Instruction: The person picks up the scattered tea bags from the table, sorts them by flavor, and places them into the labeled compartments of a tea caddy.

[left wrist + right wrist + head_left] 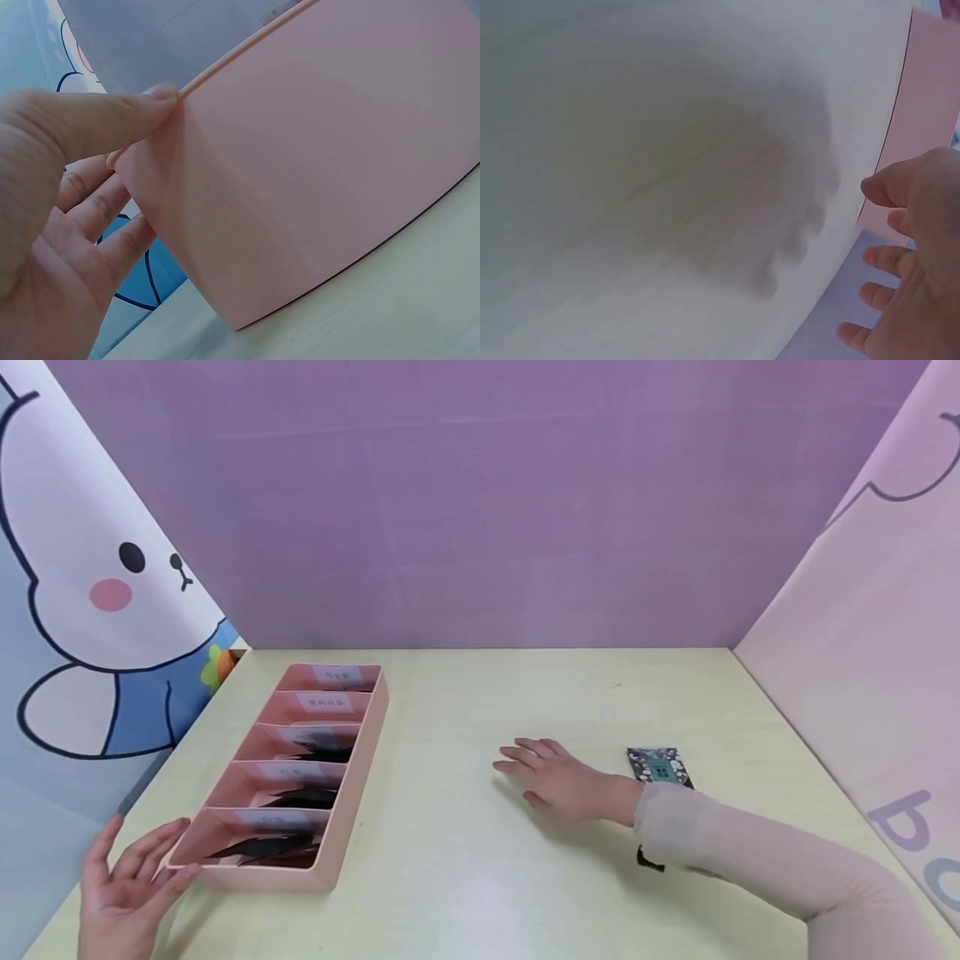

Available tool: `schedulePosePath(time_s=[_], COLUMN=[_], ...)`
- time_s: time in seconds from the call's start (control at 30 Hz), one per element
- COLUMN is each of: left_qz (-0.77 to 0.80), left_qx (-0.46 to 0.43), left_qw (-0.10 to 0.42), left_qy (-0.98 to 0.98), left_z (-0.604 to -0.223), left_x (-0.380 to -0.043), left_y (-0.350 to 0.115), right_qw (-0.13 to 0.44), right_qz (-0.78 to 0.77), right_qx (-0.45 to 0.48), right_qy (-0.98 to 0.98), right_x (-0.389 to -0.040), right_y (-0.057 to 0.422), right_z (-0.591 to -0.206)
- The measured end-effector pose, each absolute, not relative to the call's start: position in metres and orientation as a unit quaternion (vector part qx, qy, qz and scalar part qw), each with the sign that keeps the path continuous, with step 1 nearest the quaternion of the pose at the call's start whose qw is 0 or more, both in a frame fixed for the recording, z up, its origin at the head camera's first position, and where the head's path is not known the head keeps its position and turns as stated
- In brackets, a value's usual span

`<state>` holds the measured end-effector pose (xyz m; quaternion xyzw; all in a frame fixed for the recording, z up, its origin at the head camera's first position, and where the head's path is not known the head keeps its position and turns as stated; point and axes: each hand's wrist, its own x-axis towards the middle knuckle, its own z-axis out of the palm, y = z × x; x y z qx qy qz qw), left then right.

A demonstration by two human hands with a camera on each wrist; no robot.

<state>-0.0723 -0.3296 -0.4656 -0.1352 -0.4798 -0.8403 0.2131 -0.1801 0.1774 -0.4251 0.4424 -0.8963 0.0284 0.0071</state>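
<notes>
A pink divided box (352, 810) with a row of compartments stands on the left of the table. My left hand (123, 902) grips its near left corner, thumb over the rim and the other fingers along the outer side; the left wrist view shows the thumb (154, 109) on the edge. Dark packets (273, 847) lie in the nearer compartments, and pale labels (281, 820) mark the dividers. Over the middle of the table, my right hand (566, 785) hovers palm down with spread fingers, holding nothing. A dark floral packet (660, 767) lies partly hidden under the right sleeve.
A pale wooden table (450, 860) carries everything. Behind it rises a purple wall (480, 527); a cartoon-printed panel (75, 527) stands on the left and a pale pink panel (862, 652) on the right. Below the right sleeve (750, 860) a small black edge (649, 862) shows.
</notes>
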Motion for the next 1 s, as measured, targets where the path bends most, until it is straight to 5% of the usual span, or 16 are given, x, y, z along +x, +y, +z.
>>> schedulePosePath(time_s=[0.47,1.0], left_qz=[-0.848,-0.853], left_qx=[-0.178,-0.213], left_qw=[0.203,0.194], left_qy=[-0.455,-0.435], left_z=[-0.465,-0.464], left_x=[-0.072,-0.073], left_y=[-0.325,-0.327], right_qw=[0.011,-0.103], right_qz=[0.061,0.086], right_qx=[0.356,0.209], right_qy=[-0.933,-0.969], right_x=[-0.176,-0.173], right_y=[0.259,0.336], right_z=[-0.426,-0.416])
